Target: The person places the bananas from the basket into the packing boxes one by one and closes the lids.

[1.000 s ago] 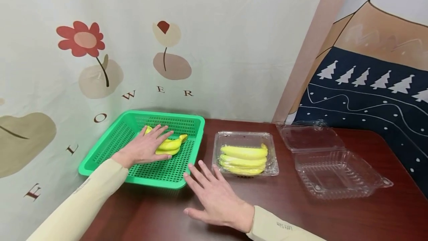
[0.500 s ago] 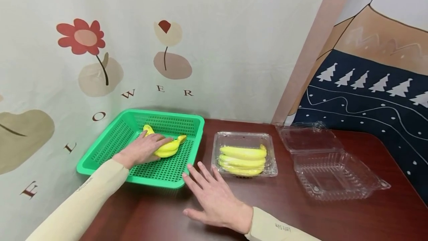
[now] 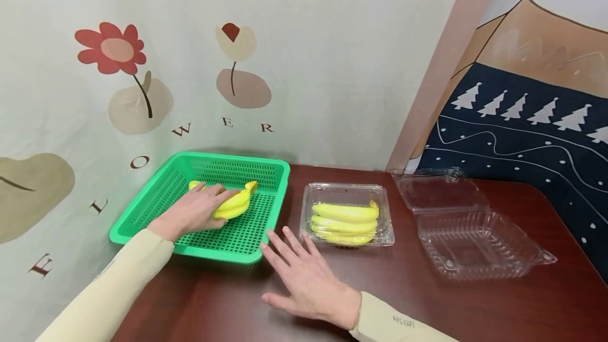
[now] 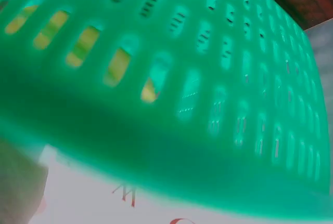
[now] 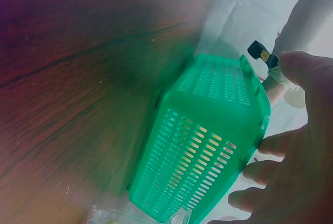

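My left hand (image 3: 195, 210) reaches into the green slotted basket (image 3: 216, 253) and grips a bunch of yellow bananas (image 3: 233, 207) from above, fingers over the far side and thumb on the near side. The bunch's stem end points up and right. In the left wrist view the basket wall (image 4: 156, 115) fills most of the picture, with banana yellow showing through its slots. Open and palm down, my right hand (image 3: 309, 284) has its fingers spread beside the basket's near right corner. In the right wrist view its fingers overlap the basket's rim (image 5: 266, 115).
Right of the basket stands a closed clear plastic clamshell (image 3: 347, 190) with several bananas inside. Farther right, another clear clamshell (image 3: 480, 249) lies with its lid back. A printed curtain (image 3: 332, 67) hangs behind the dark red wooden table (image 3: 228, 300).
My left hand has gone from lying spread over the bananas to curling round them. The bunch has shifted left and its stem end has risen. My right hand stays where it was.
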The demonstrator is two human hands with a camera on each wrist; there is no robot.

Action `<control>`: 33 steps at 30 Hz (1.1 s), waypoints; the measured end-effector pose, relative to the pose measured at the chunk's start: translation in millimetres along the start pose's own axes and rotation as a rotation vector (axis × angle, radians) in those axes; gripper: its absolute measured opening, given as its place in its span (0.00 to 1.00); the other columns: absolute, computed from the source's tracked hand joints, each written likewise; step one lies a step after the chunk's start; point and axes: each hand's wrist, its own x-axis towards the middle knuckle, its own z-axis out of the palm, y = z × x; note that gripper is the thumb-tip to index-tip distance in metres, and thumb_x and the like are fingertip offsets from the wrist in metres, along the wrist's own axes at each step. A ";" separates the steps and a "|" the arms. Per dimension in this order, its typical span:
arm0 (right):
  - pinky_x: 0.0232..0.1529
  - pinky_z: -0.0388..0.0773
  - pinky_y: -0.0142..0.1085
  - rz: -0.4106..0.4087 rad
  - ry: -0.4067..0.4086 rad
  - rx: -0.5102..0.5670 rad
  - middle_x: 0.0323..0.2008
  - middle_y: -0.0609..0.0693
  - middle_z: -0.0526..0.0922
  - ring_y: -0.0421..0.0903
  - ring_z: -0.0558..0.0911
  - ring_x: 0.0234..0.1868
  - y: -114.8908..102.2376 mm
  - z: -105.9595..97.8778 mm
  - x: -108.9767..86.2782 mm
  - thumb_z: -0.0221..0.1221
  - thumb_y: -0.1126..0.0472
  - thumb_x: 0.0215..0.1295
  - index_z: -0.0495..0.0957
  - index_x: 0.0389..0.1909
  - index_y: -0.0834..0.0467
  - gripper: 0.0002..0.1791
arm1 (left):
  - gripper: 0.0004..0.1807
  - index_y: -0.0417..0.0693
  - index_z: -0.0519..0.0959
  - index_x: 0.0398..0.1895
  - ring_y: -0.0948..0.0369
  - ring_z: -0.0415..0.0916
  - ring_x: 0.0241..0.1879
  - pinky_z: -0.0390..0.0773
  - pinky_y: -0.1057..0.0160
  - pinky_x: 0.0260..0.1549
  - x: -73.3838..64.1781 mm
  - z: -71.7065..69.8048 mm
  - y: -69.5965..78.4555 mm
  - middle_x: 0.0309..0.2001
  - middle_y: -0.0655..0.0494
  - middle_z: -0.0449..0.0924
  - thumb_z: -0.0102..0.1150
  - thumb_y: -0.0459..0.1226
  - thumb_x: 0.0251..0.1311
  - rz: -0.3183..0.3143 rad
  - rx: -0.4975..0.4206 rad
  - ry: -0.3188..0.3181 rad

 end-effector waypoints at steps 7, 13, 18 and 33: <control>0.73 0.60 0.61 0.045 -0.026 0.027 0.83 0.51 0.48 0.58 0.52 0.81 8.9 -10.2 -12.3 0.50 0.26 0.70 0.56 0.82 0.51 0.49 | 0.43 0.43 0.70 0.73 0.54 0.75 0.37 0.81 0.45 0.44 4.6 -10.0 8.5 0.44 0.50 0.80 0.73 0.46 0.52 -0.006 -0.019 0.054; 0.75 0.57 0.60 0.100 -0.001 0.043 0.83 0.51 0.50 0.57 0.49 0.82 22.1 -28.0 -29.6 0.52 0.28 0.71 0.57 0.82 0.51 0.47 | 0.41 0.36 0.69 0.66 0.58 0.71 0.32 0.81 0.51 0.39 12.9 -20.4 19.1 0.35 0.54 0.77 0.75 0.45 0.52 -0.002 -0.064 0.131; 0.76 0.55 0.59 0.149 -0.011 0.043 0.83 0.49 0.48 0.55 0.45 0.83 30.2 -46.5 -46.5 0.49 0.26 0.71 0.58 0.82 0.50 0.47 | 0.36 0.38 0.72 0.61 0.58 0.71 0.33 0.79 0.54 0.36 13.0 -27.4 29.4 0.35 0.55 0.76 0.76 0.45 0.53 0.042 -0.065 0.215; 0.79 0.45 0.57 0.331 0.071 -0.002 0.84 0.49 0.45 0.56 0.43 0.83 72.1 -90.3 -113.8 0.59 0.30 0.67 0.60 0.81 0.53 0.49 | 0.46 0.42 0.71 0.71 0.47 0.80 0.48 0.79 0.42 0.50 33.3 -48.9 76.0 0.49 0.46 0.83 0.80 0.48 0.49 0.186 -0.027 0.375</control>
